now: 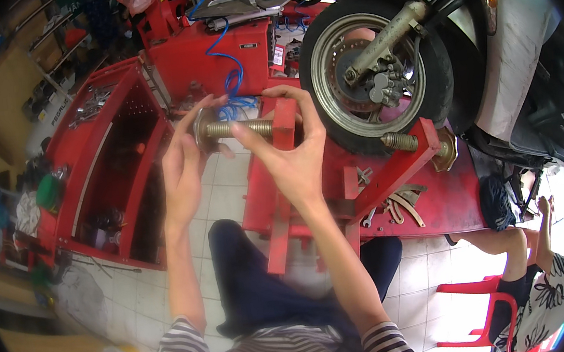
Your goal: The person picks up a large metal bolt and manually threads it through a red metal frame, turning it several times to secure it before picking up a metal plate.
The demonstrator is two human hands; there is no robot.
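Observation:
A thick threaded clamp screw runs level through a red metal upright in front of me. At its left end is a round metal disc, and my left hand grips the rim of it. My right hand is closed round the red upright, its thumb against the threads and its fingers behind. To the right, a matching screw passes through another red arm beside the motorcycle's front wheel.
A red tool cabinet stands at left. On the red lift platform lie a wrench and curved metal levers. A blue air hose hangs behind. At right, a person sits on a red plastic chair.

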